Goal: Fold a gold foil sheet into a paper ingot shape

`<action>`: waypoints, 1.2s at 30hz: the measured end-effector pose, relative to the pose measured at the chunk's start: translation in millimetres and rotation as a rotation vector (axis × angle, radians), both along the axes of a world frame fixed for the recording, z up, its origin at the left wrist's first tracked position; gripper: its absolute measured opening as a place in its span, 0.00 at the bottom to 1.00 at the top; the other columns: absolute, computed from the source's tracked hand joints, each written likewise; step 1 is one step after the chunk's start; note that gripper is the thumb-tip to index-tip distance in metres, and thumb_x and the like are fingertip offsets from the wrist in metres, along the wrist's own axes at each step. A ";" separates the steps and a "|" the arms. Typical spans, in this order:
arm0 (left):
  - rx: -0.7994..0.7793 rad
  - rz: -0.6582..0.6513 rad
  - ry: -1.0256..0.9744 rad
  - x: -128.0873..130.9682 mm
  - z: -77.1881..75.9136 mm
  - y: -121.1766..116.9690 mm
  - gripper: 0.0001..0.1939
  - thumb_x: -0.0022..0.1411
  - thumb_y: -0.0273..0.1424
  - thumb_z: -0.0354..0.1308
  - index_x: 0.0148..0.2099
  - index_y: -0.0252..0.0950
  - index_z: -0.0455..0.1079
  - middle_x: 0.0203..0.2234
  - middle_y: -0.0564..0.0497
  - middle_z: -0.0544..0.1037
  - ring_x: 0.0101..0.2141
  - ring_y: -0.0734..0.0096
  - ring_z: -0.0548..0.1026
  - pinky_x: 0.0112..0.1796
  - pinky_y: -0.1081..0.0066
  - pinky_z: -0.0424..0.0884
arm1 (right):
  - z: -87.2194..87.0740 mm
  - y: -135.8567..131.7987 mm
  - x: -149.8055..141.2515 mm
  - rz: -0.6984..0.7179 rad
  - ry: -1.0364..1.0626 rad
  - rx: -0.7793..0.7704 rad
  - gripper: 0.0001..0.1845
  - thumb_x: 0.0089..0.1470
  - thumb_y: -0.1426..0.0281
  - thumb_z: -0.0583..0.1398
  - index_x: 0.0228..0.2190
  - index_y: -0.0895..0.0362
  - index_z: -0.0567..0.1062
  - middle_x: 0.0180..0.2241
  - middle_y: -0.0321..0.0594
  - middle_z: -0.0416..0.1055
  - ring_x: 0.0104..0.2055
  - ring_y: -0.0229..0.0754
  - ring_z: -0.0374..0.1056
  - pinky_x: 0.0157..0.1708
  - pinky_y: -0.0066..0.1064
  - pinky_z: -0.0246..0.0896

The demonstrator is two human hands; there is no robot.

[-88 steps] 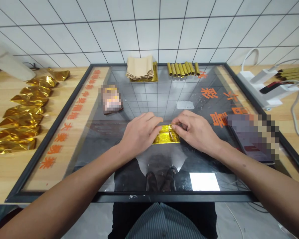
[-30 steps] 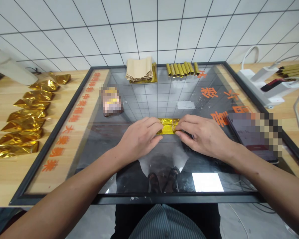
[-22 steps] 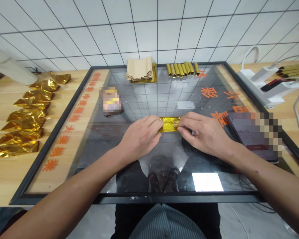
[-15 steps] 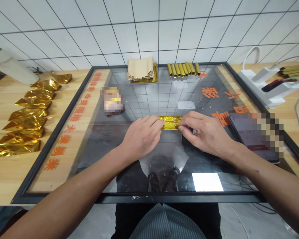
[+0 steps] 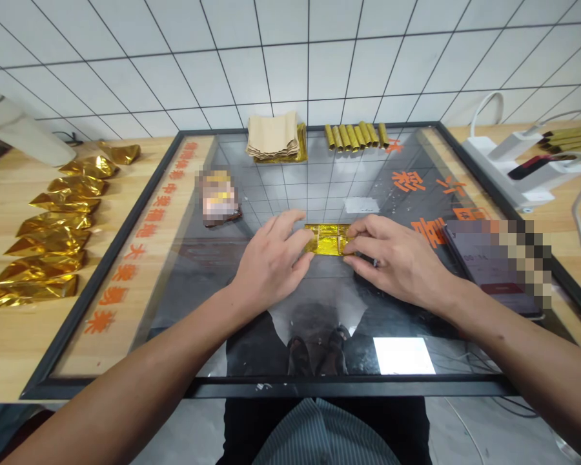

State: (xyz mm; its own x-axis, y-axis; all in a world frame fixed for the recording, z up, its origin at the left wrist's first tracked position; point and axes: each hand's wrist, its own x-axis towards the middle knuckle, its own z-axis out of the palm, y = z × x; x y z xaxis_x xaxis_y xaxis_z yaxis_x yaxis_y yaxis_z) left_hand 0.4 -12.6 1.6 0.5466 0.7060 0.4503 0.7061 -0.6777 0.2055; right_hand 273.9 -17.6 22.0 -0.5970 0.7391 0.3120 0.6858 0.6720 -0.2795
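Eight shiny, crumpled gold-foil pieces with pointed ends (image 5: 48,240) lie in a column on the pale wooden bench (image 5: 10,349), with an off-white cylindrical object (image 5: 24,129) beyond them. Next comes a large glass panel with a black frame (image 5: 348,387), with orange characters (image 5: 100,321) down its left side. A small box-like item, blurred by pixels (image 5: 219,197), rests on the glass. Near it is the left hand (image 5: 274,258), fingers loosely bent, their tips at the left end of a flat, folded strip of gold foil (image 5: 328,244). Behind, by the far edge, sits a stack of tan paper sheets (image 5: 272,134) over more gold foil. The strip lies mid-panel between both hands. Farther back is a row of short olive-gold tubes (image 5: 354,137). The right hand (image 5: 392,252) curls with its fingertips on the strip's right end; whether either of the hands pinches or merely presses cannot be told. Rightward lie a dark, partly pixelated phone (image 5: 491,268), a white power strip with plugs (image 5: 494,168) and some olive-gold sticks (image 5: 569,139).
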 end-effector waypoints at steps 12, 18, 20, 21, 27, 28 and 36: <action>-0.071 -0.069 -0.074 -3.4 -12.0 10.2 0.10 0.73 0.26 0.59 0.54 0.39 0.71 0.53 0.45 0.83 0.54 0.55 0.81 0.54 0.54 0.79 | -14.1 11.2 6.3 -0.082 0.048 0.073 0.18 0.71 0.72 0.57 0.57 0.59 0.79 0.55 0.51 0.80 0.55 0.57 0.77 0.55 0.51 0.76; -0.103 -0.110 -0.020 -2.3 -6.7 9.0 0.18 0.73 0.25 0.56 0.63 0.36 0.68 0.55 0.42 0.80 0.54 0.54 0.78 0.55 0.52 0.77 | -14.0 11.8 5.8 -0.059 -0.014 0.062 0.17 0.72 0.74 0.55 0.53 0.59 0.82 0.53 0.51 0.81 0.53 0.56 0.77 0.55 0.50 0.75; -0.104 -0.103 -0.005 -2.1 -4.8 8.8 0.21 0.73 0.27 0.57 0.66 0.35 0.67 0.58 0.39 0.78 0.56 0.51 0.77 0.57 0.50 0.77 | -12.4 11.2 5.1 -0.055 -0.044 0.060 0.17 0.72 0.74 0.55 0.52 0.59 0.83 0.53 0.51 0.81 0.53 0.56 0.77 0.54 0.50 0.75; -0.102 -0.103 0.000 -2.0 -4.2 8.8 0.22 0.73 0.27 0.58 0.66 0.34 0.67 0.61 0.37 0.76 0.59 0.49 0.75 0.59 0.48 0.76 | -11.5 10.7 4.7 -0.057 -0.063 0.060 0.18 0.72 0.74 0.55 0.52 0.59 0.83 0.53 0.51 0.81 0.53 0.56 0.77 0.54 0.51 0.75; -0.108 -0.187 -0.054 -3.3 -9.0 12.6 0.20 0.73 0.26 0.57 0.65 0.35 0.70 0.67 0.36 0.74 0.66 0.50 0.73 0.67 0.44 0.71 | -6.0 5.9 3.4 -0.064 -0.191 0.081 0.19 0.72 0.74 0.55 0.55 0.60 0.83 0.54 0.53 0.81 0.52 0.58 0.77 0.50 0.51 0.75; -0.103 -0.197 -0.062 -3.5 -10.7 13.3 0.18 0.74 0.26 0.57 0.64 0.35 0.71 0.65 0.37 0.76 0.65 0.51 0.75 0.66 0.45 0.72 | -5.3 5.2 3.4 -0.063 -0.204 0.082 0.19 0.72 0.74 0.55 0.55 0.60 0.83 0.54 0.52 0.81 0.52 0.58 0.77 0.50 0.51 0.75; -0.007 -0.191 0.047 -1.0 -9.7 8.9 0.14 0.79 0.30 0.55 0.61 0.33 0.74 0.61 0.39 0.80 0.62 0.53 0.79 0.64 0.50 0.76 | -0.6 1.4 0.8 -0.028 -0.208 0.050 0.21 0.72 0.75 0.53 0.53 0.53 0.83 0.52 0.49 0.80 0.50 0.58 0.75 0.49 0.52 0.74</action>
State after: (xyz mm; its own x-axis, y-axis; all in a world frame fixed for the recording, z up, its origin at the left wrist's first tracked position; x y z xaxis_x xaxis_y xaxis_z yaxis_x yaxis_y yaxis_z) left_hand -0.7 -3.7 -8.1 0.6912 0.5903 0.4167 0.5735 -0.7990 0.1806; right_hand 274.6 -16.2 21.4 -0.6321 0.7427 0.2209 0.7435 0.6616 -0.0969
